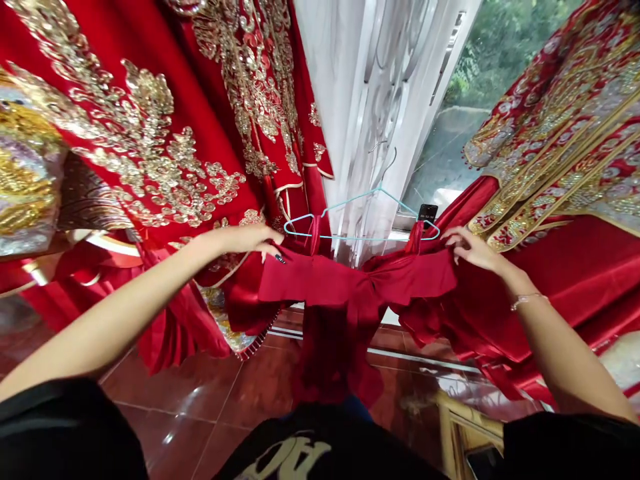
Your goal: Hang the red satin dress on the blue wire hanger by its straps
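Observation:
A red dress with a wide band and a knotted front hangs in front of me by two loops from a light blue hanger. The hanger's metal hook points up toward the white window frame. At the left end of the band, my left hand is closed on the cloth between thumb and fingers, dark nail showing. My right hand, a bracelet on its wrist, grips the band's right end with bent fingers. Between them the band is stretched out sideways. The lower part of the dress drops toward my body.
Red gowns with gold beading stand close on the left; another ornate gown is at right. Behind the hanger are a white curtain and a window. A wooden stool-like piece with a dark phone-like object stands on the tiled floor.

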The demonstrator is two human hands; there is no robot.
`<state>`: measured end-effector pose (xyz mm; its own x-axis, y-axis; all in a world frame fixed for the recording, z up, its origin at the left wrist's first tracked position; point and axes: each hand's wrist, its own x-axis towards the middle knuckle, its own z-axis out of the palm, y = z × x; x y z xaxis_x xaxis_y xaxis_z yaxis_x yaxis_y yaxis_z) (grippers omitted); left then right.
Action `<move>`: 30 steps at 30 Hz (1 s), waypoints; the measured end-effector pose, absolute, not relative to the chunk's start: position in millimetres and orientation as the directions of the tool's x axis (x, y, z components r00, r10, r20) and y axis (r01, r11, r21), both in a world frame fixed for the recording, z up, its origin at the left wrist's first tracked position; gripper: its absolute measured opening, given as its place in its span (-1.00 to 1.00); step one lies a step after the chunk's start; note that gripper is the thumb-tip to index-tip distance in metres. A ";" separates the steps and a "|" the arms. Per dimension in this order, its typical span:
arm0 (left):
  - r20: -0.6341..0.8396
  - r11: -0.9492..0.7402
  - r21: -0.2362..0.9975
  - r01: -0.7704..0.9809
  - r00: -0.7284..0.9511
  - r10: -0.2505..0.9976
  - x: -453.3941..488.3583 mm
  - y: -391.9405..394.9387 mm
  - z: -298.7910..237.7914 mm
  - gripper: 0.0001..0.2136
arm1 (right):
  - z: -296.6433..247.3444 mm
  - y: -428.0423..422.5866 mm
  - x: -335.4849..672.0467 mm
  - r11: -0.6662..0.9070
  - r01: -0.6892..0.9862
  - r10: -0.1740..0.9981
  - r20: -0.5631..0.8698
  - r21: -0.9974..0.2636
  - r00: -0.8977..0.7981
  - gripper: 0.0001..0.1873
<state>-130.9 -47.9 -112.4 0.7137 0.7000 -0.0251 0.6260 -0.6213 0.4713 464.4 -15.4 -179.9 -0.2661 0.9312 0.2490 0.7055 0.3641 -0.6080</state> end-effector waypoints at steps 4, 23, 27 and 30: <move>0.035 -0.680 0.343 0.648 0.715 0.699 -119.2 -8.5 -79.3 -0.69 | -144.9 -11.6 453.9 0.440 0.738 0.890 0.359 -0.512 -0.281 -0.40; -0.011 -0.846 -0.014 0.534 0.846 0.534 -40.7 56.4 -16.4 -0.74 | -112.6 -15.1 426.5 0.641 0.761 0.755 0.265 -0.101 -0.600 -0.62; -0.044 -0.845 -0.131 0.518 0.849 0.527 -43.5 47.7 -11.9 -0.70 | -109.4 -11.0 423.5 0.693 0.713 0.707 0.285 -0.102 -0.647 -0.62; -0.072 -0.844 -0.218 0.490 0.854 0.515 -45.6 40.0 -9.9 -0.66 | -106.0 -8.8 417.8 0.736 0.674 0.662 0.284 -0.069 -0.694 -0.63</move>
